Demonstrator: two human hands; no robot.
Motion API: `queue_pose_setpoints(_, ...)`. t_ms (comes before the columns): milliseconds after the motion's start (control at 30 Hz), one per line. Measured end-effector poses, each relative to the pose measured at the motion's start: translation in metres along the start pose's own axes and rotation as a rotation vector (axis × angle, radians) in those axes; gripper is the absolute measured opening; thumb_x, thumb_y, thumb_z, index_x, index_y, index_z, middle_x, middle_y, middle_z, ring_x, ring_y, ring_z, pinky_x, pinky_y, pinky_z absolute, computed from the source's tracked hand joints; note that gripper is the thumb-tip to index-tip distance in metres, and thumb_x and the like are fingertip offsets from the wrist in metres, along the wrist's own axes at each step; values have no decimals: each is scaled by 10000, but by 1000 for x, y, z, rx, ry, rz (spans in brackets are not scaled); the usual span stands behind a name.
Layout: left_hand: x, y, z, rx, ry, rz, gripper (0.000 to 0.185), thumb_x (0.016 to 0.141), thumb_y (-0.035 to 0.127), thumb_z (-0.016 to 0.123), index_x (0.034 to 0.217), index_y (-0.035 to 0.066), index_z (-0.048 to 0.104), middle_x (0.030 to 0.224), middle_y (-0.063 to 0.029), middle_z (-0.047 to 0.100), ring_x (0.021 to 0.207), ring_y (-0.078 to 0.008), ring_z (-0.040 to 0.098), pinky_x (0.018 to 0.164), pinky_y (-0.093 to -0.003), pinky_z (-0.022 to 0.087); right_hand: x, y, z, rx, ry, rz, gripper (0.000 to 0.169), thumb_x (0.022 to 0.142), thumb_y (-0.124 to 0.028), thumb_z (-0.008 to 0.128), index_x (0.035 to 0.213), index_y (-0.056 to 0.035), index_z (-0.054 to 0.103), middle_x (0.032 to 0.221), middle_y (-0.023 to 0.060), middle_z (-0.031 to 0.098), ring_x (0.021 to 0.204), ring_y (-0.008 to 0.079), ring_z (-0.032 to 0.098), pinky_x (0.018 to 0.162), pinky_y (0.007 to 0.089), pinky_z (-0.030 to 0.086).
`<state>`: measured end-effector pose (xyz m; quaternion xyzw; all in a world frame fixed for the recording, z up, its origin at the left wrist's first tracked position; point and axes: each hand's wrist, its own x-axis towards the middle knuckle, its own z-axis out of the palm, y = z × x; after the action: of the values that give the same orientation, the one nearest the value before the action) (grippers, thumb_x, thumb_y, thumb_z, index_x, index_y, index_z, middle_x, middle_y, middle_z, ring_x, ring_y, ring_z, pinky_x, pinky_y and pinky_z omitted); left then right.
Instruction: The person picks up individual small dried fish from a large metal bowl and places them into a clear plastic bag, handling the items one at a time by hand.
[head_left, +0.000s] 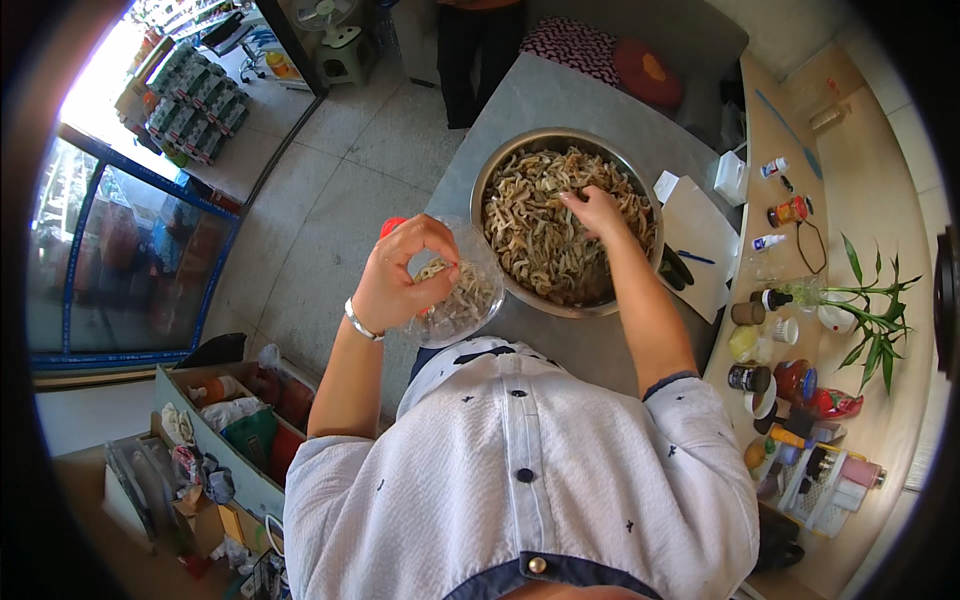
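A wide stainless steel basin (489, 161) stands on the grey table, heaped with curled greyish-brown pieces (536, 225) that look like dried shrimp. My right hand (596, 212) reaches into the basin from the near right and touches the top of the heap. Whether anything lies between its fingers is hidden. To the left, by the table's edge, my left hand (409, 274) is curled with thumb and fingertips together, gripping a clear plastic container (487, 300) with red parts. Similar pieces lie inside this container. A silver bracelet (363, 321) circles my left wrist.
Right of the basin lie a white sheet (697, 247), a blue pen (696, 257) and dark cucumber-like items (676, 268). Jars, bottles and a potted plant (877, 315) line the wooden shelf. A person's legs (476, 64) are beyond the table. An open box (176, 390) stands lower left.
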<state>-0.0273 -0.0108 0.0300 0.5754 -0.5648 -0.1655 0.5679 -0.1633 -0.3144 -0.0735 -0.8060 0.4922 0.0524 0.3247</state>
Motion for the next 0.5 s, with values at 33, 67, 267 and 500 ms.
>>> queue_pose_setpoints(33,2,1,1,-5,-6,2,156,710,-9,689,824,64,612,882,-44,627,841,-191,603,768,-314,465,1,3,16,-21,111,-67,619,848,-497,633,1167,29,567,1073,196,641,988,315,631,835,414,504)
queue_pose_setpoints(67,3,1,2,-9,-12,4,156,710,-10,689,825,64,612,884,-45,627,841,-191,603,767,-314,466,1,8,31,-17,179,-83,604,832,-468,664,1157,32,565,1117,210,621,1030,343,611,867,420,494)
queue_pose_setpoints(267,0,-2,-1,-23,-14,13,155,711,-10,691,829,57,616,885,-50,624,847,-188,602,766,-308,466,5,22,31,94,63,-254,288,778,-140,677,1041,-27,649,961,165,670,823,311,648,751,413,512)
queue_pose_setpoints(500,3,3,-2,-17,-43,0,169,710,-29,685,832,51,600,883,-54,607,873,-196,586,806,-320,462,8,26,-20,498,-80,-405,203,799,11,624,1002,17,635,800,64,663,661,132,650,552,279,522)
